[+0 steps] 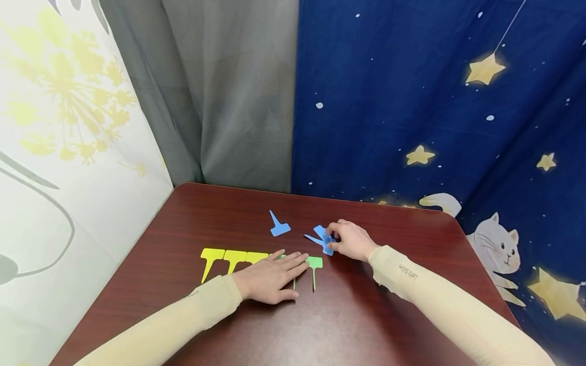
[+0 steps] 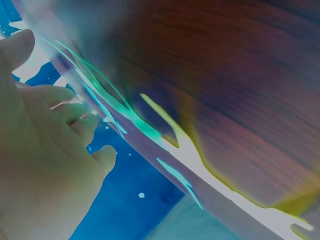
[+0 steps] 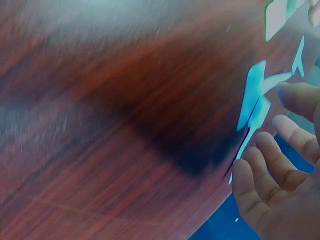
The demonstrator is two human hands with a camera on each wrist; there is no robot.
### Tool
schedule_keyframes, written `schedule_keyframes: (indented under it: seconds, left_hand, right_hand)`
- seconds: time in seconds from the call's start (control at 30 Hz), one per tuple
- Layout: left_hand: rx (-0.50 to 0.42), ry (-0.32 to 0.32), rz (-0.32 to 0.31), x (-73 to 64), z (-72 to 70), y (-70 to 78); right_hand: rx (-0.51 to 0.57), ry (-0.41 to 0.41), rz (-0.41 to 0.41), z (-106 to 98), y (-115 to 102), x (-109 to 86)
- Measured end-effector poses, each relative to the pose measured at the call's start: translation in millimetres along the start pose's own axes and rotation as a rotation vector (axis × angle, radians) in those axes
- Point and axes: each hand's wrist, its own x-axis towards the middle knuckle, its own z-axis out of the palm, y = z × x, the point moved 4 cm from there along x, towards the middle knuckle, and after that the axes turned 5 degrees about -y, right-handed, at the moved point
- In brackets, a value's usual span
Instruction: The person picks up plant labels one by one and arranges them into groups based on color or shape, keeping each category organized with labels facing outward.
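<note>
In the head view three yellow T-shaped plant labels (image 1: pixel 235 256) and several green ones (image 1: pixel 314 263) form a side-by-side row. My left hand (image 1: pixel 270 277) lies over the row with fingers straight, hiding part of the green labels. Two blue T-shaped labels (image 1: pixel 327 248) overlap beyond the row's right end. Over them is my right hand (image 1: pixel 352 239), fingers loosely bent; the right wrist view shows its thumb and fingers spread beside the blue labels (image 3: pixel 251 97), with none pinched. One more blue label (image 1: pixel 280 230) lies apart, farther back. Yellow labels (image 2: pixel 187 152) also show in the left wrist view.
The dark red-brown table (image 1: pixel 366 325) has rounded back corners. A grey curtain (image 1: pixel 247 96) and a blue star-patterned curtain (image 1: pixel 389 101) hang behind it. To the left hangs a white cloth (image 1: pixel 68 213) with a yellow flower print.
</note>
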Motion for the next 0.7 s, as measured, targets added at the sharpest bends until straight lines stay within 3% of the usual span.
schedule_keyframes:
  seconds: [0.2,0.47,0.7]
  left_hand:
    - [0.014,-0.005,0.026,10.5,0.3,5.0]
    - [0.001,-0.038,0.019,16.4,2.0,5.0]
    - [0.007,-0.041,0.028,23.6,1.1,7.1]
  right_hand:
    - [-0.037,-0.009,-0.033,-3,17,9.6]
    - [-0.065,-0.102,-0.143,1,18,33.0]
    - [-0.062,-0.187,-0.118,1,20,41.6]
